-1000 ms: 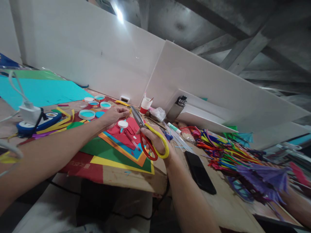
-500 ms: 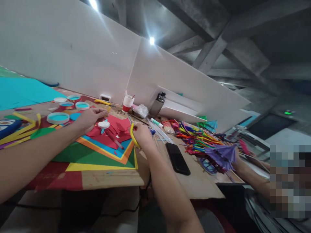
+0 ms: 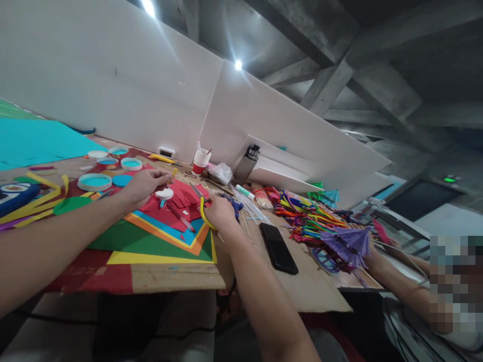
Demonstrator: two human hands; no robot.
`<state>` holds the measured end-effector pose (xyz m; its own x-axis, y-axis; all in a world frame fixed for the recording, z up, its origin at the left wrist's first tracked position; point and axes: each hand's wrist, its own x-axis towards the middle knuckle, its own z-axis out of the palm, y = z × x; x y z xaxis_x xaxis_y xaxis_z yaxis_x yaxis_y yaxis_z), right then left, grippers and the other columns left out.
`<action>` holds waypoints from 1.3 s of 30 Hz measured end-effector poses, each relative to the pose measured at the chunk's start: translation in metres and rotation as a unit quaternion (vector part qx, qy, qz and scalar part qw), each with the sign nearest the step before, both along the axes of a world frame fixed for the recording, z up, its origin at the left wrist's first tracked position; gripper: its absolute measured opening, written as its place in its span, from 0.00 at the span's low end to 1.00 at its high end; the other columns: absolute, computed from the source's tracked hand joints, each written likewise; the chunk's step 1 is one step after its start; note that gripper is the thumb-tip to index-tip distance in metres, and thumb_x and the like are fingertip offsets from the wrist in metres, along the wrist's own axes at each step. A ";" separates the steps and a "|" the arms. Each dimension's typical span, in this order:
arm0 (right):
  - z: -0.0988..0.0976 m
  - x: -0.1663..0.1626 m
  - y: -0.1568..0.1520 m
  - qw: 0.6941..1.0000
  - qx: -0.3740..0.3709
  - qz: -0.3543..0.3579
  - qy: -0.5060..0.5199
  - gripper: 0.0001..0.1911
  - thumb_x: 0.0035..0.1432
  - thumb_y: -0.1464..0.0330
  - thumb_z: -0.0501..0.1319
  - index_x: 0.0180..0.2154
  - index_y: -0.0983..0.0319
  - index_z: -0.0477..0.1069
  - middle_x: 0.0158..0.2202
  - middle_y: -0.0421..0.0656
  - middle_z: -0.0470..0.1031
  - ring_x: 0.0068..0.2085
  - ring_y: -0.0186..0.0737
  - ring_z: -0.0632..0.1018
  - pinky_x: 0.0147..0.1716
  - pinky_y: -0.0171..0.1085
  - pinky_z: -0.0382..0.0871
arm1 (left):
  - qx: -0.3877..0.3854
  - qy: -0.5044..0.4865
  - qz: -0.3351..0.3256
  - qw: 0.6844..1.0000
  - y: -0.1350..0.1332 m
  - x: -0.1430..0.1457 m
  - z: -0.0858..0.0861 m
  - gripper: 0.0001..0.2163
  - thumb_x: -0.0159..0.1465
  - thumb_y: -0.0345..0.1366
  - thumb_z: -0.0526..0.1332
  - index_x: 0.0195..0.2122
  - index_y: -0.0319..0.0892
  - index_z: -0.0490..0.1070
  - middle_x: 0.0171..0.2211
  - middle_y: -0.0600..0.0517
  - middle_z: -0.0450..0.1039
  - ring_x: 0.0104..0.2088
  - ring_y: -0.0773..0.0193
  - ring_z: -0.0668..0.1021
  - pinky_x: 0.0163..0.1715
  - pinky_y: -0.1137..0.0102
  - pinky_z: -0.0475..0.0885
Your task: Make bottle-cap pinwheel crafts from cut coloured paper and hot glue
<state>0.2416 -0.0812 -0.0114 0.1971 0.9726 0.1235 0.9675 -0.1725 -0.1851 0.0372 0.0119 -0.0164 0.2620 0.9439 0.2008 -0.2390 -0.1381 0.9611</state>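
My left hand (image 3: 147, 186) is closed, pinching a small yellow paper strip (image 3: 175, 172) between thumb and fingertips. My right hand (image 3: 221, 213) grips a pair of scissors (image 3: 203, 205) with yellow handles; the blades point up and to the left, away from the strip. Between the hands lie pieces of red paper (image 3: 180, 197), a small white round piece (image 3: 164, 193) with a blue bit under it, and a reddish pen (image 3: 183, 218). Beneath them is a stack of coloured sheets, with a green sheet (image 3: 151, 241) and a yellow one (image 3: 162, 258) showing at the front.
Round turquoise-filled rings (image 3: 94, 182) stand at left. A paper cup (image 3: 201, 160), a glue stick (image 3: 245, 191) and a grey bottle (image 3: 247, 163) are at the back. A black phone (image 3: 278, 249) lies right, near bundled pipe cleaners (image 3: 309, 216). Another person's arm (image 3: 396, 276) reaches toward a purple paper umbrella (image 3: 347, 244).
The scissor blades, hidden before, now show above my right hand. My left hand still pinches the yellow strip. The whole view has shifted slightly.
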 end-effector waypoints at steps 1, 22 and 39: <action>0.000 0.000 0.000 1.000 0.001 0.002 -0.001 0.17 0.57 0.59 0.55 0.44 0.61 0.71 0.45 0.52 0.76 0.47 0.50 0.77 0.42 0.41 0.69 | -0.002 0.003 -0.001 1.000 0.000 0.000 0.000 0.11 0.47 0.42 0.71 0.24 0.40 0.76 0.22 0.51 0.70 0.23 0.69 0.68 0.23 0.73 0.61; 0.000 0.002 -0.008 0.997 0.014 0.053 -0.060 0.18 0.59 0.60 0.58 0.44 0.65 0.74 0.46 0.56 0.75 0.47 0.51 0.75 0.46 0.42 0.65 | -0.013 -0.007 -0.051 0.999 0.000 0.000 -0.012 0.16 0.45 0.45 0.72 0.28 0.38 0.74 0.24 0.53 0.71 0.20 0.72 0.67 0.20 0.74 0.59; 0.028 -0.015 -0.016 0.900 0.268 0.114 0.324 0.13 0.57 0.64 0.58 0.41 0.62 0.74 0.39 0.48 0.78 0.38 0.41 0.77 0.39 0.41 0.71 | -0.018 0.011 -0.072 0.997 -0.004 0.002 -0.014 0.18 0.46 0.47 0.71 0.28 0.38 0.73 0.25 0.52 0.72 0.22 0.72 0.68 0.23 0.74 0.60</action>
